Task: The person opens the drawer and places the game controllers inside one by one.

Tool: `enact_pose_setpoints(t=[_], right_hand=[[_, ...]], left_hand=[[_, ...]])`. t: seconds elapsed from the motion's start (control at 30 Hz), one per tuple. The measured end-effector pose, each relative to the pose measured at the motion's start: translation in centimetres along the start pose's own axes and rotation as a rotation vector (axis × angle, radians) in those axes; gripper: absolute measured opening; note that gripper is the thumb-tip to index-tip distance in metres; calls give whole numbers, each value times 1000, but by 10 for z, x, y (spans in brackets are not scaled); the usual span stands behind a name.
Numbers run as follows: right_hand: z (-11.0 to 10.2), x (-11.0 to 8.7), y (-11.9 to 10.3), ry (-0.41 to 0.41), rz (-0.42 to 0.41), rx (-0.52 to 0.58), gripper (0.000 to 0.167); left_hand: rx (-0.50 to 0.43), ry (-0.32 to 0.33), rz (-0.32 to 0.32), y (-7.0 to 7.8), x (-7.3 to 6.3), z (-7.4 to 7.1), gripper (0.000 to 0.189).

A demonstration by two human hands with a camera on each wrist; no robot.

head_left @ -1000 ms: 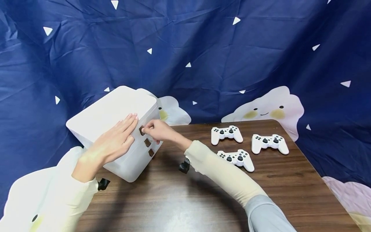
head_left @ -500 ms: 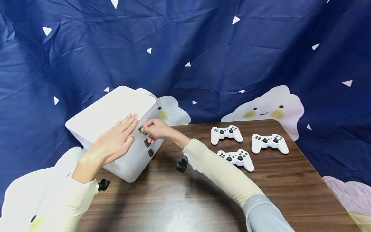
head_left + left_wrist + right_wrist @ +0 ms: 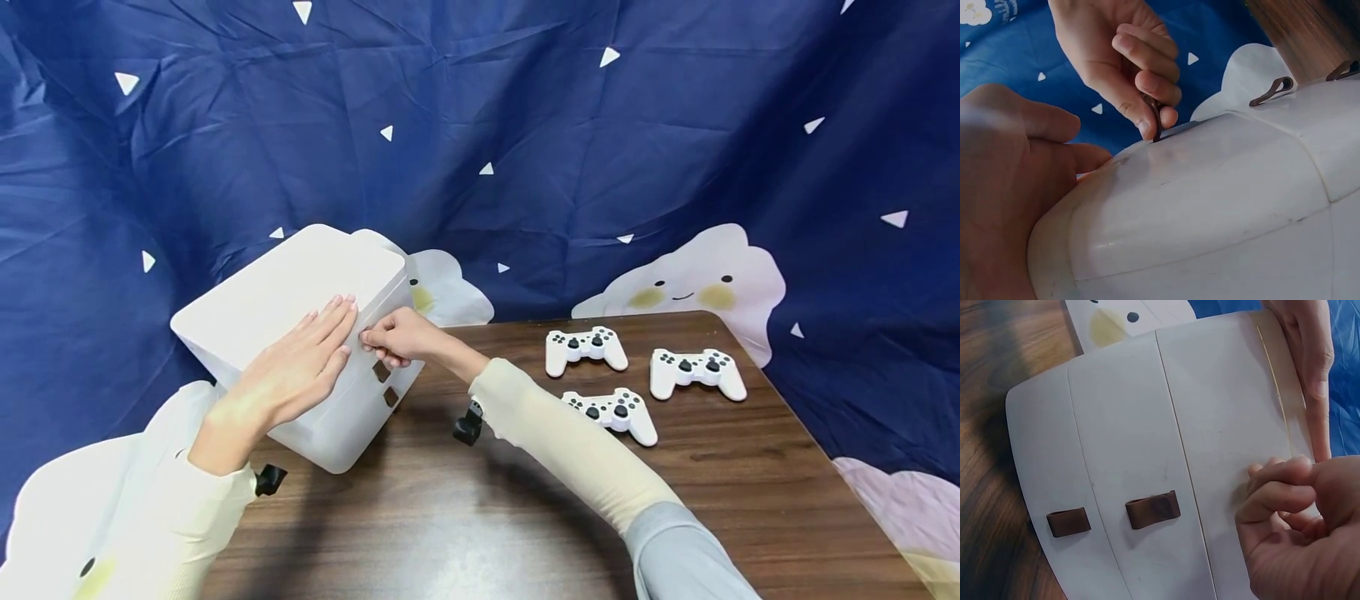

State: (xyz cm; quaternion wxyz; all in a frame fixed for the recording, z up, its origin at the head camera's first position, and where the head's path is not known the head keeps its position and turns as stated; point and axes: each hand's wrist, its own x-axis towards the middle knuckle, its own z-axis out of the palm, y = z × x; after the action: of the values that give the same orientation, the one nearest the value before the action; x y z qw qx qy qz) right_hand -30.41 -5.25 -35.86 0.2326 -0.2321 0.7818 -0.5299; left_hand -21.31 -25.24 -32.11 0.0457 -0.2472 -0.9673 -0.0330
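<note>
A white drawer cabinet (image 3: 300,283) stands at the left of the table, its drawer fronts facing right. My left hand (image 3: 300,358) lies flat on the cabinet's top, fingers straight and together. At the top drawer, my right hand (image 3: 403,335) pinches a brown pull tab (image 3: 1155,119) between thumb and curled finger, best seen in the left wrist view. Two more brown pull tabs, the middle one (image 3: 1154,509) and the lowest one (image 3: 1069,522), show free on the drawers below. The drawer fronts sit level with each other in the right wrist view.
Three white game controllers lie on the right of the wooden table (image 3: 450,517): one at the back (image 3: 587,348), one far right (image 3: 697,373), one partly behind the right sleeve (image 3: 615,412). A blue patterned cloth (image 3: 480,108) hangs behind the table.
The right hand's fingers have closed in on the top pull tab, covering it in the head view. The left hand, cabinet and controllers stay in place.
</note>
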Motion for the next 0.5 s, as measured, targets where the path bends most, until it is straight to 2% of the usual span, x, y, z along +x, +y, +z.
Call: enact_pose_setpoints(t=[0.5], right_hand=[[2,-2,3,71,23,25,32]], left_hand=[[-14,-9,-5,-1,0,0,60]])
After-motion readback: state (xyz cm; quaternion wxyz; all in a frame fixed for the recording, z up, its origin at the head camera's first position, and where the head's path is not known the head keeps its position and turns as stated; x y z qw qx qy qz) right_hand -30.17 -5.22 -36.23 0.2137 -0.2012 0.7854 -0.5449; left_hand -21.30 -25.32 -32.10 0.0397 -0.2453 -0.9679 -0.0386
